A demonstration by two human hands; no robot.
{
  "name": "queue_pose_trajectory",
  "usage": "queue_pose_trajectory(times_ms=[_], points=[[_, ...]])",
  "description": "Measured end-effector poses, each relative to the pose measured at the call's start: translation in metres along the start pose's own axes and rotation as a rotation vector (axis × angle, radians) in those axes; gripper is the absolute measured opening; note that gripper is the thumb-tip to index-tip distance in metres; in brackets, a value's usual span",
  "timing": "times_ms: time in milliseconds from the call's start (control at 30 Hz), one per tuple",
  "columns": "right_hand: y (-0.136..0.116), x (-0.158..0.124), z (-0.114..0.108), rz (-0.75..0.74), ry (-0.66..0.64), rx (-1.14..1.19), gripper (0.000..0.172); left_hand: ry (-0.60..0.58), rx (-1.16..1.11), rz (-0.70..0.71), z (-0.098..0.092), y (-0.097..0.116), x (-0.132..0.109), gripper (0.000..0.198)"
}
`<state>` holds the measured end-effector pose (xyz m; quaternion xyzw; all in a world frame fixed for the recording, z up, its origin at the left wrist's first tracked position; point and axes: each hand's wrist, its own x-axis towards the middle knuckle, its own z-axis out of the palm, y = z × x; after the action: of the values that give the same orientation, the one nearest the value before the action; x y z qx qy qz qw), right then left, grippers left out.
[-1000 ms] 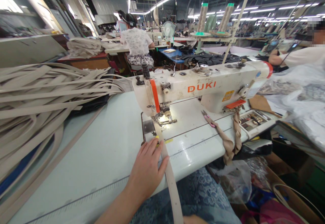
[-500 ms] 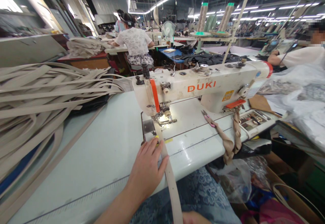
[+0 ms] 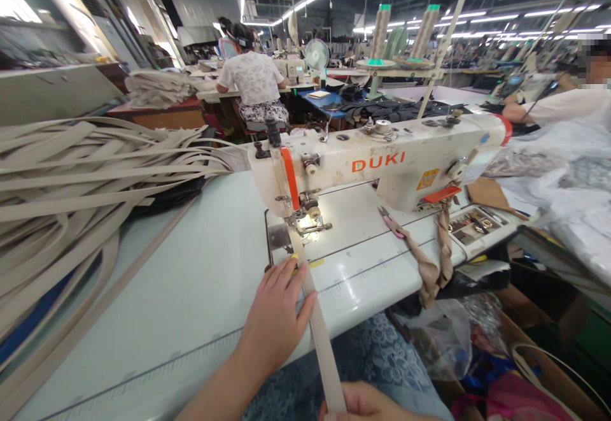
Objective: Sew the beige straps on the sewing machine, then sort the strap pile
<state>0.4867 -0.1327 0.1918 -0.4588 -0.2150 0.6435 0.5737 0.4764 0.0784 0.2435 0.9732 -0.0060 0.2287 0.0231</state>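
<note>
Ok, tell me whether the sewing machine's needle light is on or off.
On: the needle light glows bright white on the beige strap under it.

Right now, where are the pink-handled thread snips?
In the head view, the thread snips lie on the sewing machine bed, right of the needle, beside the twisted beige strips.

Garment factory: rows of sewing machines (image 3: 377, 160)

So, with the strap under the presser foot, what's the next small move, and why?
Probably slide the beige strap a little toward the presser foot, guiding it straight. The left hand lies flat against its edge on the table, the right hand grips its lower end, and it runs up under the lit foot.
</note>
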Motion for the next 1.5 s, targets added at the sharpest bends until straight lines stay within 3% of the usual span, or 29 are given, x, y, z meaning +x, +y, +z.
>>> queue_pose_trajectory(times_ms=[333,667,933,1033,1133,1233,1367,1433,1500], points=[[-0.028,-0.002,0.004,-0.056,-0.026,0.003,0.067,0.003,0.000,0.000,-0.001,0.000,0.000,0.042],[-0.035,0.013,0.006,-0.010,0.052,0.152,0.067,-0.002,0.018,-0.004,-0.001,0.001,0.001,0.041],[-0.052,0.020,0.011,0.060,0.158,0.146,0.075,-0.014,0.021,-0.003,-0.001,0.000,0.002,0.041],[-0.055,0.022,0.008,0.096,0.132,0.091,0.078,-0.028,0.013,-0.014,0.000,-0.002,0.003,0.041],[-0.067,0.018,0.001,0.139,0.034,-0.050,0.072,-0.051,0.013,-0.011,0.000,-0.004,0.006,0.040],[-0.090,0.012,-0.007,0.093,0.019,-0.248,0.047,-0.051,0.023,-0.005,0.001,-0.007,0.008,0.040],[-0.121,0.014,-0.021,-0.276,0.323,-0.710,0.016,-0.058,0.026,0.007,0.004,-0.012,0.011,0.040],[-0.130,0.020,-0.030,-0.482,0.426,-1.077,0.014,-0.062,0.022,0.007,0.006,-0.015,0.012,0.039],[-0.134,0.028,-0.039,-0.584,0.420,-1.382,0.016,-0.055,0.019,0.006,0.007,-0.017,0.014,0.038]])
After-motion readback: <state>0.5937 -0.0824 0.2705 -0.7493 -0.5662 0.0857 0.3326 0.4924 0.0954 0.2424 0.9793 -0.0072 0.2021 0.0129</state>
